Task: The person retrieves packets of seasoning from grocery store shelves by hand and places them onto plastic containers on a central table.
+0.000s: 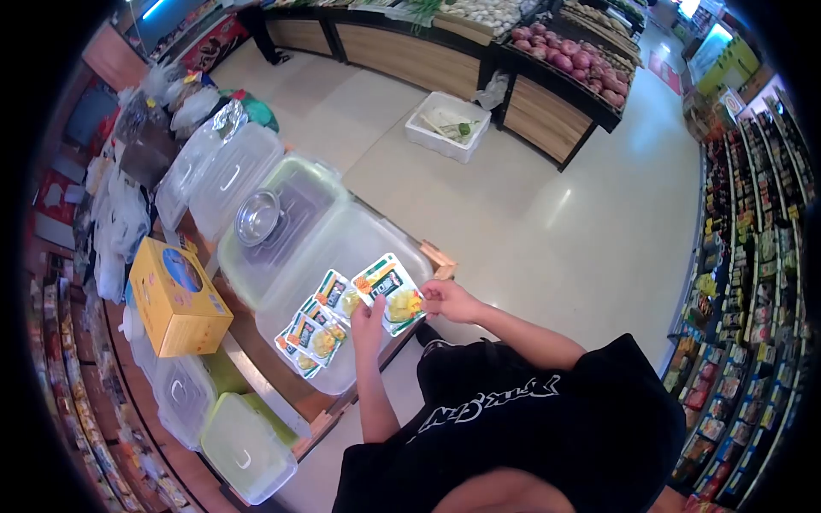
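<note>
So, my left hand (368, 318) grips one packet (386, 289) by its left edge while my right hand (451, 302) pinches its right edge; it is over the lid (359, 232), just beside the other packets (318, 332), which lie overlapping there

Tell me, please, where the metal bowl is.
The metal bowl sits left of centre in the head view, on a translucent lid, with the yellow box to its lower left.

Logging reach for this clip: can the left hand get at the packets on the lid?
Probably yes: nothing visible blocks the packets, close beside the left hand, though it grips another packet.
</note>
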Available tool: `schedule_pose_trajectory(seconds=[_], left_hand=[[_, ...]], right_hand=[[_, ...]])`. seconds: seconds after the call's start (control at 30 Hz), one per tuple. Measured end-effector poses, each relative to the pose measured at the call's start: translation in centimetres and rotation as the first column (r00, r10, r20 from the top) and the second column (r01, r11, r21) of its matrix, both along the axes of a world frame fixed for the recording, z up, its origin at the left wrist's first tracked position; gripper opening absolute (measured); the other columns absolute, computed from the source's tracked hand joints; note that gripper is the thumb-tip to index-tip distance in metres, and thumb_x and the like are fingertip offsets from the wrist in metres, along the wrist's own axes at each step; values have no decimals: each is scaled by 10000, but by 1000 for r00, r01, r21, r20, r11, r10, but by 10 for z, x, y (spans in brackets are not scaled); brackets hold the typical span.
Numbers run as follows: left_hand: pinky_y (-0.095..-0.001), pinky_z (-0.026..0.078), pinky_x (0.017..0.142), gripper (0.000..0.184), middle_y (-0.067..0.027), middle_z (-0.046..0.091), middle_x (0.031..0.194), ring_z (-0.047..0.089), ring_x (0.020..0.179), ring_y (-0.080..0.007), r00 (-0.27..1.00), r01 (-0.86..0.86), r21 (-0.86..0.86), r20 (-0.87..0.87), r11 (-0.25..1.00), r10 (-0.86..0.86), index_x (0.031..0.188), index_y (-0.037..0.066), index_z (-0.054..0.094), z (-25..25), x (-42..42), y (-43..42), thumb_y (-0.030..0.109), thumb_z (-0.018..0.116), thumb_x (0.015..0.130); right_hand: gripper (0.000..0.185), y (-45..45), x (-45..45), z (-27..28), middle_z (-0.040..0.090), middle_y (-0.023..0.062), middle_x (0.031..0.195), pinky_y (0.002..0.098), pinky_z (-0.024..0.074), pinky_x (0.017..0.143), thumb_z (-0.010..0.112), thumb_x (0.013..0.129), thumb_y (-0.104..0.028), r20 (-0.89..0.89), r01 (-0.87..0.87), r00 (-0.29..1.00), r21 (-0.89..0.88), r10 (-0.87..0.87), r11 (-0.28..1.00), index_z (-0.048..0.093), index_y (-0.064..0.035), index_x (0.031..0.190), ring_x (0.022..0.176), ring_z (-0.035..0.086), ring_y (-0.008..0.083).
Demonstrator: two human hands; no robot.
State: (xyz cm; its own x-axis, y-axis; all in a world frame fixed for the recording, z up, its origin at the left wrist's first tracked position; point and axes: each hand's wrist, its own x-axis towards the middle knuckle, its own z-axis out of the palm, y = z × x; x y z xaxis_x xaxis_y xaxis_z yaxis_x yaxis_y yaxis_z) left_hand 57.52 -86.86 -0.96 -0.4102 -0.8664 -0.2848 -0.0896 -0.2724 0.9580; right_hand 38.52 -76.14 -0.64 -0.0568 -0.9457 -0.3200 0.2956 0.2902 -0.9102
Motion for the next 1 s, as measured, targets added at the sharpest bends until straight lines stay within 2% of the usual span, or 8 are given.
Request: schedule_pose_trajectory(seconds=[0.07,0.2,0.23,0.3,0.4,0.6,0.8,1.0], left_hand=[[-260,504,695,343,-66,679,911,628,781,-100,989,138,-13,56,990,-137,1084,-60,615,30,-34,28,256,618,950],[-294,528,761,396,-120,673,1030,653,856,-148,953,276,302,-209,913,-219,1155,-81,586,42,-109,101,262,604,960],[-297,525,797,394,-113,658,1080,646,913,-151,923,382,284,-155,879,-351,1194,-65,563,28,-123,113,246,608,955],[-296,506,864,398,-84,639,1139,623,1002,-154,791,598,160,-274,785,-547,1227,-10,556,14,-162,154,199,667,906],[-322,479,944,467,-73,620,1208,595,1103,-174,468,883,104,-250,457,-847,1264,12,544,41,-219,215,169,719,862],[-314,462,958,422,-68,636,1180,595,1079,-153,28,999,-22,-258,35,-966,1234,13,568,37,-323,334,128,715,855],[-302,489,881,464,-78,656,1127,614,1002,-156,-203,975,37,-247,-218,-947,1201,12,598,36,-394,419,249,745,830],[-310,490,878,402,-66,657,1106,607,993,-150,-442,893,-17,-222,-449,-869,1210,20,597,43,-475,490,202,708,869]], right_hand=[[141,38,-23,11,627,35,861,255,515,669,602,920,-45,43,28,999,-45,-26,999,578,6,1050,727,609,105],[162,134,-71,33,651,59,893,254,512,691,609,919,-51,133,217,969,-58,-208,974,577,18,1062,743,613,112],[175,162,-84,35,652,59,896,253,511,694,616,915,-54,154,269,954,-56,-258,961,578,19,1070,747,612,113],[202,218,-110,33,654,59,902,250,507,700,629,908,-60,195,372,914,-43,-357,927,579,21,1087,754,612,116],[237,305,-142,21,653,88,982,269,512,722,611,917,-48,178,510,852,-66,-493,857,572,25,1139,825,607,130],[233,460,-173,6,655,81,971,268,513,733,636,889,-28,187,760,645,-63,-741,646,571,14,1109,831,619,138],[273,547,-185,19,668,104,959,269,522,727,691,819,19,324,879,474,-119,-819,462,562,18,1059,822,644,150],[317,608,-221,33,684,109,949,262,525,692,731,771,21,80,947,317,-83,-945,311,565,16,1041,791,651,138]])
